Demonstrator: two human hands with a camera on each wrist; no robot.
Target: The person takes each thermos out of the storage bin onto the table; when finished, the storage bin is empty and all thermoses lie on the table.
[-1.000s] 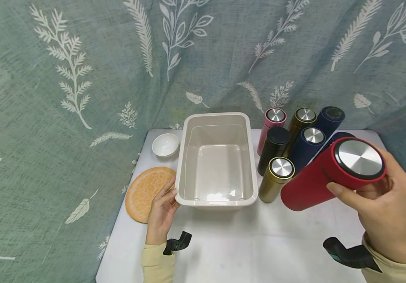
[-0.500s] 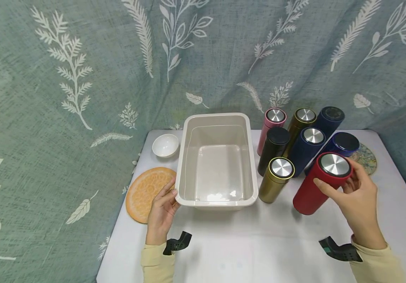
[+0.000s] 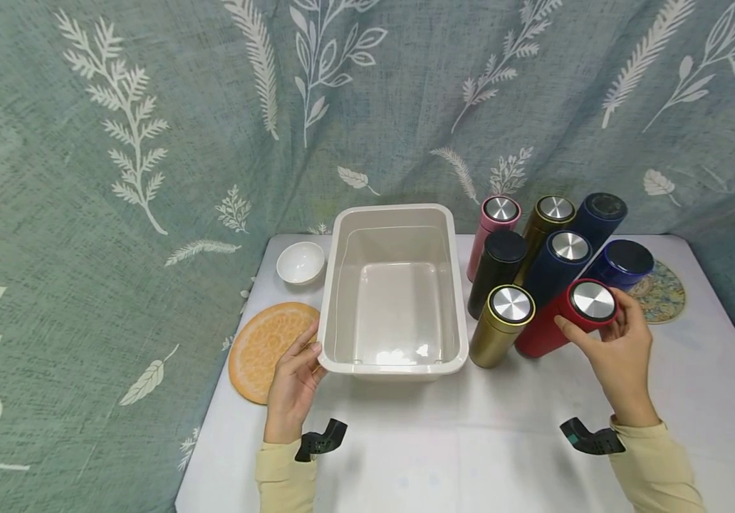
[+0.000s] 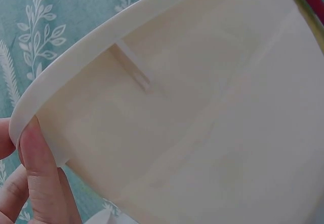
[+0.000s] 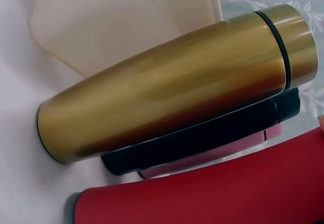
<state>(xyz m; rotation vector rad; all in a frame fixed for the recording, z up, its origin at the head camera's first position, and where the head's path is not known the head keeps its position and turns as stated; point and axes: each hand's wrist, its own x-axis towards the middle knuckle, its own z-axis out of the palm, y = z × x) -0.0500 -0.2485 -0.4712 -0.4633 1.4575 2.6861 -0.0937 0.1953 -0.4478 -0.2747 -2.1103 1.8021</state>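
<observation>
My right hand point(image 3: 627, 363) grips a red thermos bottle point(image 3: 542, 330) near its silver-topped lid. The bottle is at the front of a group of bottles, right of a gold thermos point(image 3: 496, 342). In the right wrist view the red thermos point(image 5: 202, 196) lies along the lower edge, its base close to the white tabletop; whether it touches cannot be told. With my left hand point(image 3: 292, 392) I pinch the near left corner of a beige plastic basin point(image 3: 459, 299). The left wrist view shows the thumb point(image 4: 38, 158) under the basin's rim point(image 4: 76, 57).
Behind the red thermos stand black point(image 3: 498, 274), pink point(image 3: 486, 231), brown point(image 3: 537, 228) and several blue bottles point(image 3: 556, 267). A patterned round mat point(image 3: 665, 292) lies at the right. Left of the basin are a white bowl point(image 3: 300, 263) and an orange-slice mat point(image 3: 265, 349).
My right hand has carried the red thermos left, down and away from me, to beside the gold and blue bottles. My left hand stays on the basin's corner.
</observation>
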